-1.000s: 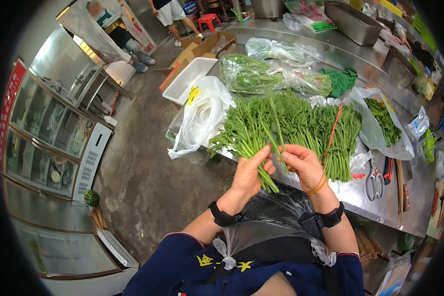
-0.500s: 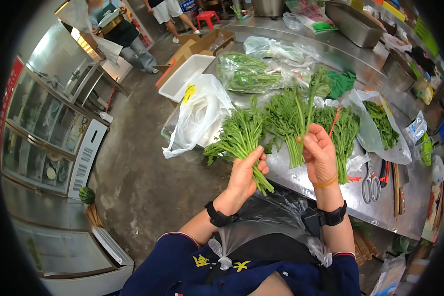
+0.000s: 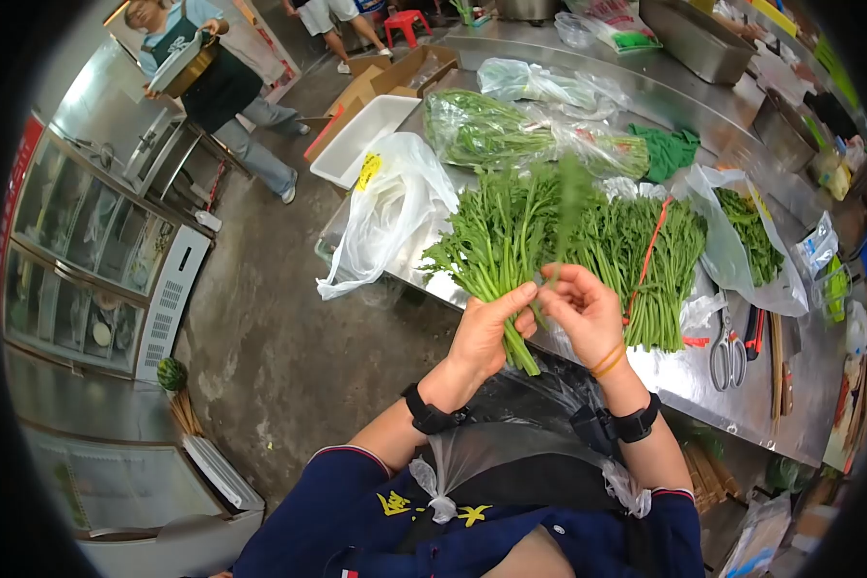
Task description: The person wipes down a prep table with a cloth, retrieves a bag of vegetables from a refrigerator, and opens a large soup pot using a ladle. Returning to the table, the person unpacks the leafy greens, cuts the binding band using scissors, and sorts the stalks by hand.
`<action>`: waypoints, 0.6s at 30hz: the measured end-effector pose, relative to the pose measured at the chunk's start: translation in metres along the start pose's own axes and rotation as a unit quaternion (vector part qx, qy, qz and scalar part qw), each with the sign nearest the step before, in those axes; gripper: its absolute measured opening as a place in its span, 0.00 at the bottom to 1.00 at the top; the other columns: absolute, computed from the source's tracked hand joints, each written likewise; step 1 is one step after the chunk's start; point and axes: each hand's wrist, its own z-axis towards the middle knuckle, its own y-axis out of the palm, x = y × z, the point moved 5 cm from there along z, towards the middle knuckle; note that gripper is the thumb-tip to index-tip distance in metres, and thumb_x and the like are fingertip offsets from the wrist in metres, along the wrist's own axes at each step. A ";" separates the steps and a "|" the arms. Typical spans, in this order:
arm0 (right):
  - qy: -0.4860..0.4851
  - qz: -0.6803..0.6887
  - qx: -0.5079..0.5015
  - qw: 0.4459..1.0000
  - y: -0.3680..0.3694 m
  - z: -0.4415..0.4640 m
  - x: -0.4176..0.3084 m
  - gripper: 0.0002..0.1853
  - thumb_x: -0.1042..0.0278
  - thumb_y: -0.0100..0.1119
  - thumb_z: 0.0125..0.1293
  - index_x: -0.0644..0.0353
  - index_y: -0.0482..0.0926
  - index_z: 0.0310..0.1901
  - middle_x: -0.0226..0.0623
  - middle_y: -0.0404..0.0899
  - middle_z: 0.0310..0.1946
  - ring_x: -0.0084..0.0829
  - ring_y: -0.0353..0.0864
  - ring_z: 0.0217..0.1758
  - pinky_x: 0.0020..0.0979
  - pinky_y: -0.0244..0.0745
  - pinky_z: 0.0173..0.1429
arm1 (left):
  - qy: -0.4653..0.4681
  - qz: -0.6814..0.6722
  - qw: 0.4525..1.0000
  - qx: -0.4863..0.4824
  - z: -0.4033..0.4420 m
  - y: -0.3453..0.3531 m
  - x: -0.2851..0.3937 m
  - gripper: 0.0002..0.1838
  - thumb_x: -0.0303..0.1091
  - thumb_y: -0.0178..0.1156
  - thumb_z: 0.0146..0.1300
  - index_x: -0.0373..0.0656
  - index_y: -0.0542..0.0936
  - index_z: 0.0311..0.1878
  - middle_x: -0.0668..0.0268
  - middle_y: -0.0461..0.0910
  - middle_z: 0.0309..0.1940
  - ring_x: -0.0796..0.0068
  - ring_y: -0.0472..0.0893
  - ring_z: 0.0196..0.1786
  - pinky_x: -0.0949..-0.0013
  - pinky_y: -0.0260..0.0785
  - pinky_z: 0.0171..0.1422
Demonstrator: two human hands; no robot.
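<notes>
My left hand is closed around the stems of a bunch of leafy greens, leaves pointing away from me and stem ends sticking out below the fist. Close beside it, my right hand pinches a single leafy stalk, smeared by motion, against the right side of the bunch. A yellow rubber band circles my right wrist. More greens lie on the steel table just to the right, with a red strip across them.
On the steel table are scissors, a white plastic bag, bagged greens, a green cloth and an open bag of greens. A white tub stands at the far left edge. A person carries a pan nearby.
My right hand has moved left with the stalk, up to the bunch in my left hand. The bunch has shifted slightly right. The person with the pan has come closer.
</notes>
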 end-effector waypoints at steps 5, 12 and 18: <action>0.048 0.062 0.022 0.997 -0.011 0.002 0.003 0.11 0.70 0.58 0.57 0.63 0.73 0.41 0.26 0.76 0.28 0.13 0.71 0.28 0.16 0.65 0.29 | 0.009 0.028 0.999 0.041 -0.002 0.000 0.005 0.08 0.33 0.58 0.58 0.38 0.74 0.36 0.69 0.73 0.24 0.83 0.66 0.19 0.77 0.59 0.22; 0.059 -0.030 0.018 0.998 -0.007 0.009 0.012 0.10 0.67 0.62 0.53 0.65 0.79 0.34 0.29 0.78 0.26 0.15 0.73 0.28 0.18 0.67 0.30 | 0.049 0.093 0.994 -0.002 -0.001 -0.002 -0.005 0.07 0.32 0.57 0.58 0.39 0.73 0.36 0.70 0.71 0.25 0.83 0.66 0.19 0.77 0.59 0.22; 0.053 -0.069 0.030 0.996 -0.012 0.012 0.016 0.09 0.69 0.61 0.53 0.66 0.80 0.31 0.31 0.79 0.24 0.17 0.75 0.24 0.19 0.69 0.29 | 0.072 0.157 0.985 -0.008 -0.001 0.000 -0.005 0.07 0.32 0.57 0.58 0.40 0.73 0.37 0.71 0.71 0.25 0.83 0.68 0.19 0.77 0.61 0.21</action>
